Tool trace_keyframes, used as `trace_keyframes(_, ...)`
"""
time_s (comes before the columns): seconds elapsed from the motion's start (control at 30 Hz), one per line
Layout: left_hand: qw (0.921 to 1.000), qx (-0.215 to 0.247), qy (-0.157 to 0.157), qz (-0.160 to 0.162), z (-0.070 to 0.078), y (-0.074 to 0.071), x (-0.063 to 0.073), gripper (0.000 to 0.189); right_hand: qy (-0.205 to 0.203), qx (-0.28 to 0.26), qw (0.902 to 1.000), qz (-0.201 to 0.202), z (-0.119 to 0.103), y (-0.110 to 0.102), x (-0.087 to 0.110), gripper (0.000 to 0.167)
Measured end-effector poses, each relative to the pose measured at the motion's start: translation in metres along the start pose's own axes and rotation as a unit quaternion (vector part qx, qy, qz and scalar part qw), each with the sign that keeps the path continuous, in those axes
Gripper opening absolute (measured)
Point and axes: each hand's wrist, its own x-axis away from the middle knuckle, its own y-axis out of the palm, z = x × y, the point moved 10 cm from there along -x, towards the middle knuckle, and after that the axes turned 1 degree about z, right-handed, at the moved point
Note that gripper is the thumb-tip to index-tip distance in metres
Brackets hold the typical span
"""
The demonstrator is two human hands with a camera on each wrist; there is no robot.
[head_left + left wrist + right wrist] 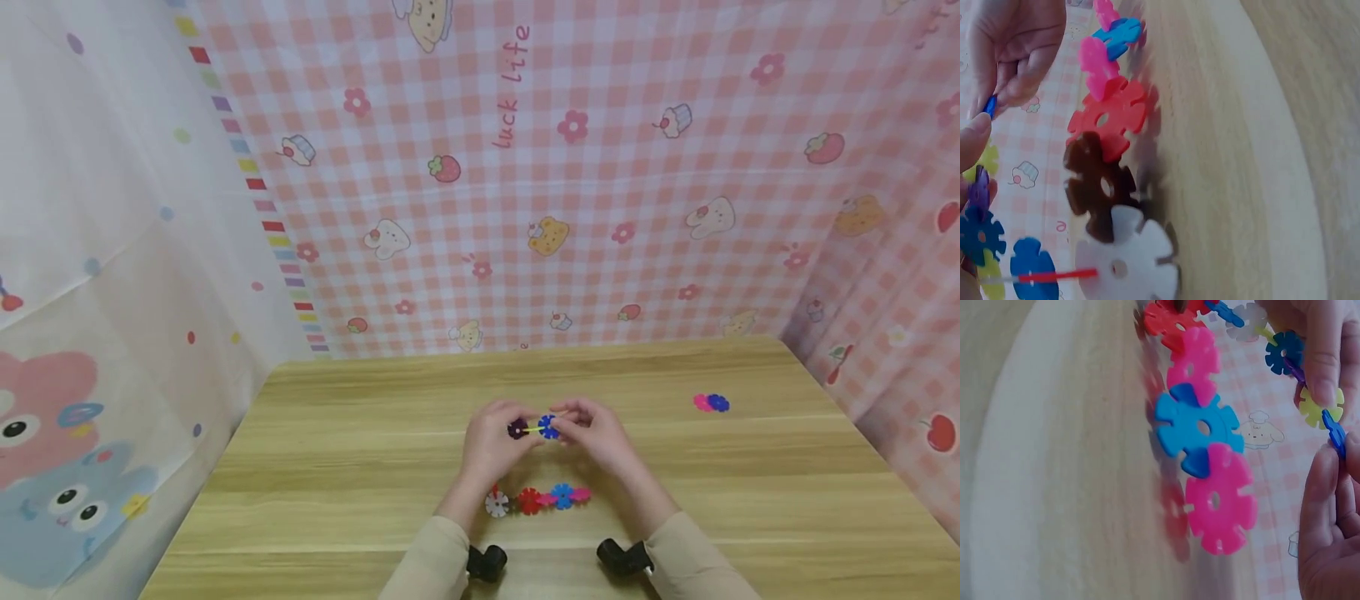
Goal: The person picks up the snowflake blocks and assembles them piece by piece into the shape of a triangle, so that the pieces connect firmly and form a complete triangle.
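My left hand pinches the yellow snowflake disc near one end of a chain of notched plastic discs. Between finger and thumb, my right hand holds a blue snowflake disc. The blue disc meets the yellow one edge to edge; how deep their slots sit cannot be told. Behind the yellow disc hang a purple disc and a dark blue disc. The chain goes on below the hands through a white disc, a brown disc, and a red disc, with pink and light blue discs beyond.
At the right rear of the wooden table lie a pink disc and a blue disc, touching. A pink checked cloth hangs behind the table. Black wrist mounts stick out from the sleeves.
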Motion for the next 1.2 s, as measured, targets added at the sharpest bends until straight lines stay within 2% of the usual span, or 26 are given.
trace_keyframes(0.13,0.9998,-0.017,0.012,-0.003,0.006,0.002,-0.001,0.033,-0.002,0.000,1.0000,0.004,0.000,0.000,0.001,0.028)
trace_keyframes(0.33,0.9993,-0.031,0.010,-0.016,0.007,0.005,-0.003,0.031,0.002,-0.021,0.9998,0.007,0.004,-0.002,0.001,0.030)
trace_keyframes(0.63,0.9995,-0.020,0.014,-0.020,0.007,0.005,-0.003,0.030,0.005,-0.053,0.9985,-0.010,0.005,-0.002,0.001,0.032)
trace_keyframes(0.8,0.9996,-0.006,-0.003,-0.027,0.002,0.006,-0.004,0.030,-0.012,-0.044,0.9985,-0.031,0.007,-0.005,0.000,0.034)
trace_keyframes(1.0,0.9993,-0.002,-0.017,-0.033,-0.002,0.006,-0.002,0.031,-0.021,-0.010,0.9996,-0.018,0.019,-0.039,0.006,0.037)
trace_keyframes(1.1,0.9991,0.001,-0.024,-0.035,-0.004,0.007,-0.002,0.031,-0.001,0.007,1.0000,0.005,0.029,-0.066,0.009,0.040)
trace_keyframes(1.2,0.9993,-0.001,-0.018,-0.032,-0.004,0.006,-0.002,0.032,0.022,0.031,0.9988,0.030,0.038,-0.096,0.013,0.043)
